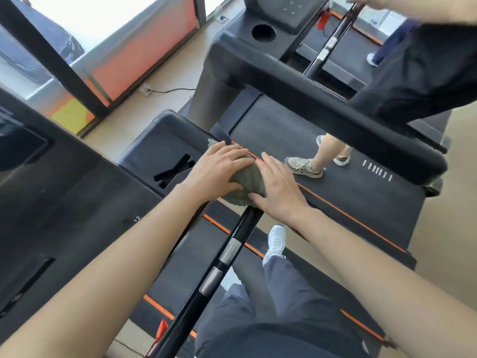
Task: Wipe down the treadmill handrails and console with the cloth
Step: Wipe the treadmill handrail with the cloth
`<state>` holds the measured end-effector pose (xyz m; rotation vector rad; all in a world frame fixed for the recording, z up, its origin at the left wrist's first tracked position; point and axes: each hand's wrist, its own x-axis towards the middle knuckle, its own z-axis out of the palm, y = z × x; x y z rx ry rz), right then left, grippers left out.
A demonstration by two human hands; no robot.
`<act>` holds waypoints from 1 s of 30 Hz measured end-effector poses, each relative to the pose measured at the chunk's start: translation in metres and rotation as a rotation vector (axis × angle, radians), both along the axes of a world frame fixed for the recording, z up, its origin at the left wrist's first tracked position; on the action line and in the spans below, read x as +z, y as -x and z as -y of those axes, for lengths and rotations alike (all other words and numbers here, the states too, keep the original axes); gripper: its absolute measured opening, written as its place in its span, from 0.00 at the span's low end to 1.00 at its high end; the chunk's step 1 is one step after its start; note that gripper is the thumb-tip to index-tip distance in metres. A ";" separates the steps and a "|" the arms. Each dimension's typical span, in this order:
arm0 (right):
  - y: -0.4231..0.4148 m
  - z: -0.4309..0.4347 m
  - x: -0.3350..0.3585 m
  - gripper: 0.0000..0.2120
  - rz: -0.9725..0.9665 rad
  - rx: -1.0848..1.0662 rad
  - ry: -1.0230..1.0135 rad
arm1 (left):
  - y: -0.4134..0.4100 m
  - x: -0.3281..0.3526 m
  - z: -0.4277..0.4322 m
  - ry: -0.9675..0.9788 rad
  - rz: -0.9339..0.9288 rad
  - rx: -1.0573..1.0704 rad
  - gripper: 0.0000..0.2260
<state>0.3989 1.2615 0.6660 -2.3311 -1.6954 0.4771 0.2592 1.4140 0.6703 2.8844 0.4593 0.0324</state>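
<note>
Head view: both grips flat on the cloth, one handrail mid-wipe.

At frame centre I see my left grip (216,171) and right grip (280,188) with fingers laid nearly straight, pressing the green cloth (249,180) onto the far end of the black handrail (192,306), neither closed round it. I judge this rail to be in progress. I cannot tell whether its near length, running to the lower frame, or the console (67,202) at left has been wiped, so I count them as left to do.

cloth (247,182) on handrail (206,288); console (64,202) left
</note>
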 end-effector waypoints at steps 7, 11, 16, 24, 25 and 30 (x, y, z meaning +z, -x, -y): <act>0.012 -0.004 -0.006 0.47 0.080 -0.011 0.087 | 0.003 -0.009 0.009 -0.003 0.086 0.051 0.37; 0.005 0.010 -0.013 0.44 0.095 -0.034 0.048 | 0.001 -0.010 0.016 -0.025 0.133 0.046 0.37; -0.008 0.051 -0.019 0.40 0.097 -0.063 0.014 | -0.014 -0.018 0.040 0.004 0.126 0.012 0.34; -0.039 0.136 -0.025 0.43 0.099 -0.141 0.034 | -0.058 -0.022 0.115 0.015 0.075 -0.095 0.36; -0.043 0.148 -0.026 0.43 0.091 -0.150 0.026 | -0.062 -0.023 0.124 0.018 0.081 -0.107 0.36; -0.063 0.209 -0.031 0.41 0.065 -0.194 -0.014 | -0.086 -0.031 0.177 0.034 0.079 -0.154 0.35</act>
